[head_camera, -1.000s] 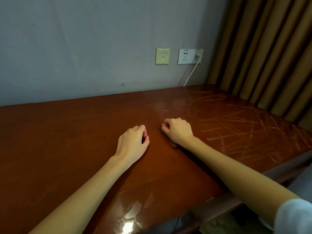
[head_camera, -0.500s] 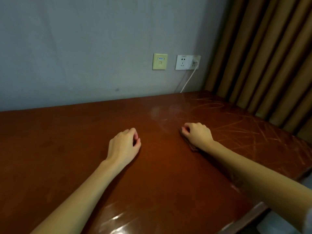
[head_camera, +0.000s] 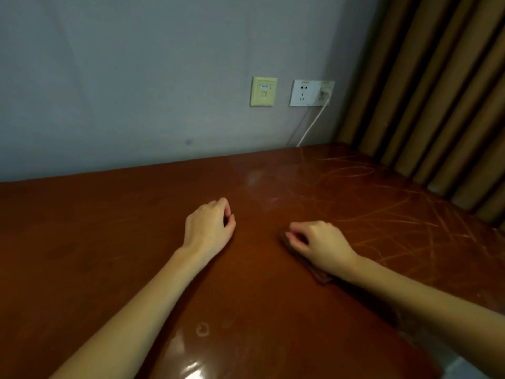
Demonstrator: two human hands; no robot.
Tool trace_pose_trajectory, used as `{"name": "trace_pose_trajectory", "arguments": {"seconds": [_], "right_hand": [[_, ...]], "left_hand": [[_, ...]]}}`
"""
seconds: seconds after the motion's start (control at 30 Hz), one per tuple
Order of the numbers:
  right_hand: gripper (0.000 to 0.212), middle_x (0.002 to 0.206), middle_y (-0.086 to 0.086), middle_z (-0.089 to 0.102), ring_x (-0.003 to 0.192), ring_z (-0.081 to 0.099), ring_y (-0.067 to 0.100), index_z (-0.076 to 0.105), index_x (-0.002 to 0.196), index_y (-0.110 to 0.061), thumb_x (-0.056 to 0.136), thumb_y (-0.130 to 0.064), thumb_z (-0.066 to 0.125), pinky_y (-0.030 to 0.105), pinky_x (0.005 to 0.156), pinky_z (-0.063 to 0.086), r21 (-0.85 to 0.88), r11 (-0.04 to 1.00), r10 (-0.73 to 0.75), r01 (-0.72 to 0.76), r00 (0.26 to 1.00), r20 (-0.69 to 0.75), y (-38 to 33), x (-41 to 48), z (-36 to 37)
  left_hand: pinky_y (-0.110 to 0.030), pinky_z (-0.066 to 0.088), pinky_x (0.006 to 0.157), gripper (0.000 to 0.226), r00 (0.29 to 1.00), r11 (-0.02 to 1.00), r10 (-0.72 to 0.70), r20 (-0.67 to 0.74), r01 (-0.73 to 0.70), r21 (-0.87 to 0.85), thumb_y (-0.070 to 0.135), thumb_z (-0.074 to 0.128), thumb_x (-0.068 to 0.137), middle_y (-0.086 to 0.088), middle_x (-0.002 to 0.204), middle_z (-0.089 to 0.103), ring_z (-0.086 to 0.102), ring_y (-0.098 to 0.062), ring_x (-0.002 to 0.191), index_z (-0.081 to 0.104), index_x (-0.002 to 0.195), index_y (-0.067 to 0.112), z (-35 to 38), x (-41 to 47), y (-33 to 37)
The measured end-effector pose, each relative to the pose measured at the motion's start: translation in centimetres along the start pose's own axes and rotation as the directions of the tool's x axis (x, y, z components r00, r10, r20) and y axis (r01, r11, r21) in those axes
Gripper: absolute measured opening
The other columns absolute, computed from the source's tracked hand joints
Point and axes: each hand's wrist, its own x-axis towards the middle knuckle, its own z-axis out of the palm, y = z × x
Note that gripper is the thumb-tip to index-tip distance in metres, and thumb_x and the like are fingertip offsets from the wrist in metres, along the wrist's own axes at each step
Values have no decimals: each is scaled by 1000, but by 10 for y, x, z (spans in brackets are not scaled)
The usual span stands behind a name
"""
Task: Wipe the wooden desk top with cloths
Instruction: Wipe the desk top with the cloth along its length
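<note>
Desk top (head_camera: pixel 109 242), scratched near the curtain (head_camera: pixel 437 91), bears left hand (head_camera: pixel 209 228) fisted, right hand (head_camera: pixel 322 244) gripping brown cloth (head_camera: pixel 322 277)

Glossy wood, matt wall, cloth and plastic.
The wooden desk top (head_camera: pixel 259 310) was reddish-brown and glossy, mirroring light near its front edge, and its right part was scored with pale scratches. The brown cloth (head_camera: pixel 320 275) looked like soft matt fabric, though little of it showed. The grey wall (head_camera: pixel 136 77) was matt, the curtain (head_camera: pixel 437 91) pleated tan cloth, and the power socket (head_camera: pixel 306 93) smooth white plastic.
</note>
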Motion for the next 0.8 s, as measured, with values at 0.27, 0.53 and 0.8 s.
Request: {"name": "trace_pose_trajectory", "arguments": {"seconds": [0.27,0.53,0.8], "right_hand": [[29,70,2,59,66,58,24,57,80,-18,98,-35,41,29,56,43,-30,945,320,-327,936,-146,38,89,10],[24,75,2,63,68,61,25,51,77,-24,95,-39,44,31,59,45,14,999,51,-50,992,-113,-25,100,25],[29,57,-8,47,50,46,12,50,71,-21,96,-35,46,29,48,35,40,999,1,2,998,-67,16,55,12]], "left_hand": [[-22,41,56,8,999,1000,23,-39,-24,-12,32,51,94,11,78,52,53,-9,72,52,91,25,5,-1,-3],[-24,45,61,7,1000,1000,8,-25,-8,-24,33,51,93,12,80,50,54,-9,77,50,91,27,2,-2,-2],[-20,46,62,7,1000,1000,12,-19,-13,-24,33,50,94,12,82,52,53,-6,76,51,93,27,3,-2,-1]]}}
